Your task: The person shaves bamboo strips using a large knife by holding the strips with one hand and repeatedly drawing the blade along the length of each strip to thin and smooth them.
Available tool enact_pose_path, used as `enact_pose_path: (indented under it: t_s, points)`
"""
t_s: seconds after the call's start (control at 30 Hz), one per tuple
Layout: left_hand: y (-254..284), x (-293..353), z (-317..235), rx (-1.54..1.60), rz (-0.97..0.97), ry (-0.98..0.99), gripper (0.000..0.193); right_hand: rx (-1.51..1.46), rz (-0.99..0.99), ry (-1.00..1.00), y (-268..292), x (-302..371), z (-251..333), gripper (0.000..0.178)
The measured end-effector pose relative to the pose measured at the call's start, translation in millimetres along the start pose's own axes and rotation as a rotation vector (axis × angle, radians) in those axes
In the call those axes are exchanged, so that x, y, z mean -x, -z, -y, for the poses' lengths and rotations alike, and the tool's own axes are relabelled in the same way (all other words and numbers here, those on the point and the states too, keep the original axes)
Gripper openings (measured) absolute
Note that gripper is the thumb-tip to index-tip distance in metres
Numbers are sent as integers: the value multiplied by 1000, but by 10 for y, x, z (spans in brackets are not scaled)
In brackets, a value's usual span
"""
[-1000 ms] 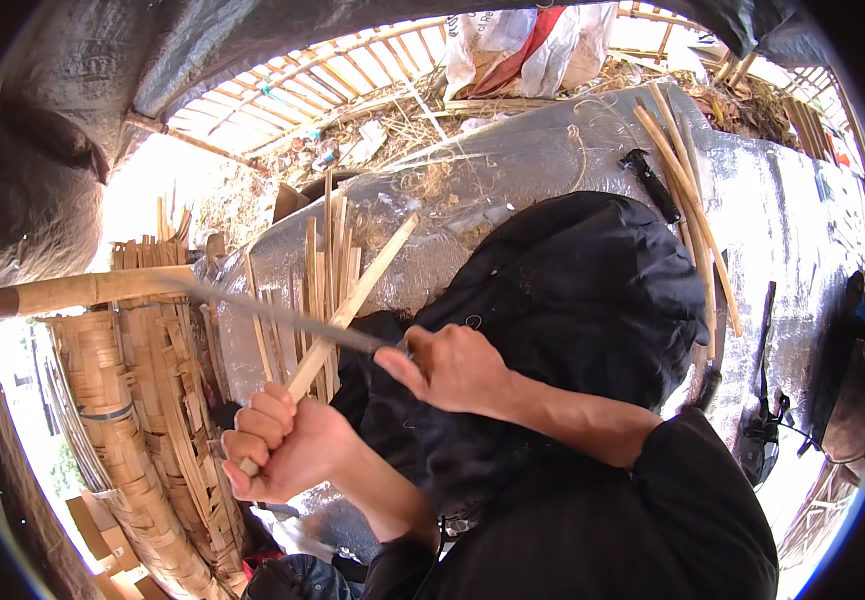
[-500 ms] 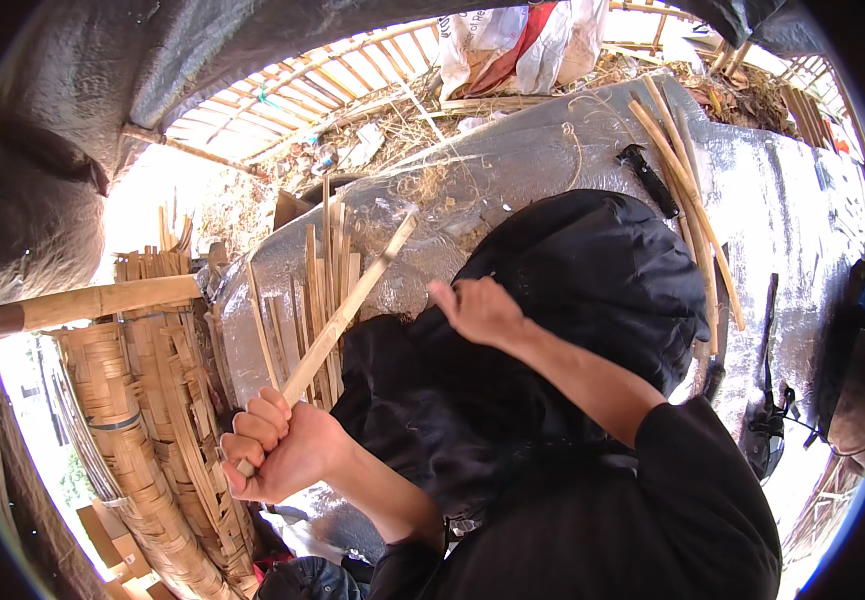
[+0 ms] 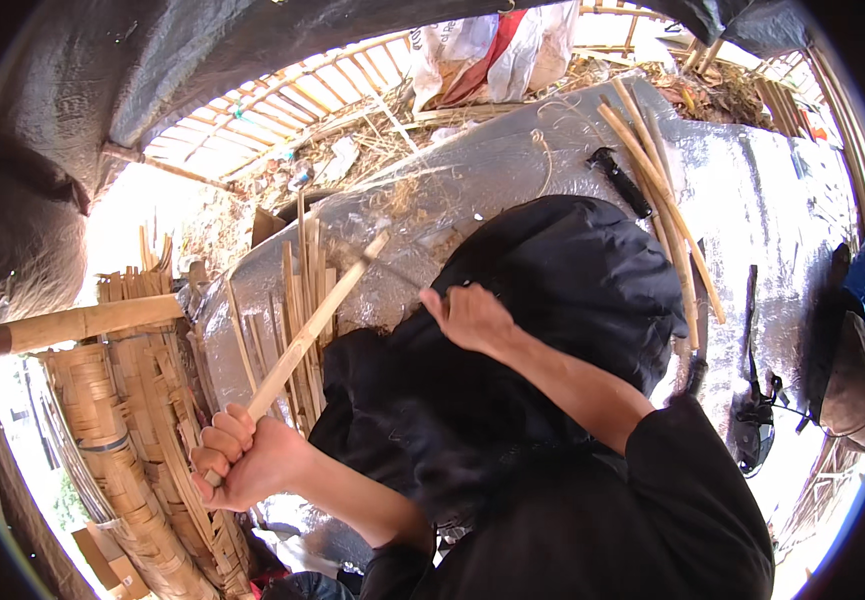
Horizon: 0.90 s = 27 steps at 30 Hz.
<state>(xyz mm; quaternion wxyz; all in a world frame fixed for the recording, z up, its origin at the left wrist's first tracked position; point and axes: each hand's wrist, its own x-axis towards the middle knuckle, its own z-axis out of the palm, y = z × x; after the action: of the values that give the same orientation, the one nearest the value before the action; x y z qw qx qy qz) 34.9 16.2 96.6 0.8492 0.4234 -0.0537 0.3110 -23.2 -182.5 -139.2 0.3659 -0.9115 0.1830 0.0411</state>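
My left hand (image 3: 242,462) is wrapped round the lower end of a pale bamboo strip (image 3: 307,335), which slants up and to the right. My right hand (image 3: 472,316) is closed on a knife, whose handle is hidden in the fist. The thin dark knife blade (image 3: 392,270), blurred, reaches up and left to the strip's upper end and appears to meet it there. Black cloth (image 3: 562,270) covers my lap beneath both hands. Beyond the strip, several thin bamboo slats (image 3: 302,285) stand together.
A silvery sheet (image 3: 752,190) spreads over the ground. On it lie long bamboo sticks (image 3: 652,160), a black-handled tool (image 3: 620,182) and a black strapped item (image 3: 752,420). Rolled woven bamboo (image 3: 102,410) stands at left beside a horizontal pole (image 3: 97,322). White-and-red sacks (image 3: 497,55) sit at the back.
The knife blade now shows at the strip's upper end, where it was not discernible before. The whole view has shifted slightly; both hands keep their grip.
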Motion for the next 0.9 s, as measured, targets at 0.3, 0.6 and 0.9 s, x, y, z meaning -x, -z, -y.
enact_pose_path:
  t_s: [0.3, 0.6, 0.9]
  points:
    - [30, -39, 30, -4, 29, -19, 45, -31, 218, -199, 443, -129, -66, 75]
    - [-62, -150, -147, 82, 209, 74, 46, -106, 270, -252, 185, -438, -299, 79]
    - [42, -109, -141, 90, 593, 116, 53, -396, 202, 51, 830, 218, 582, 72]
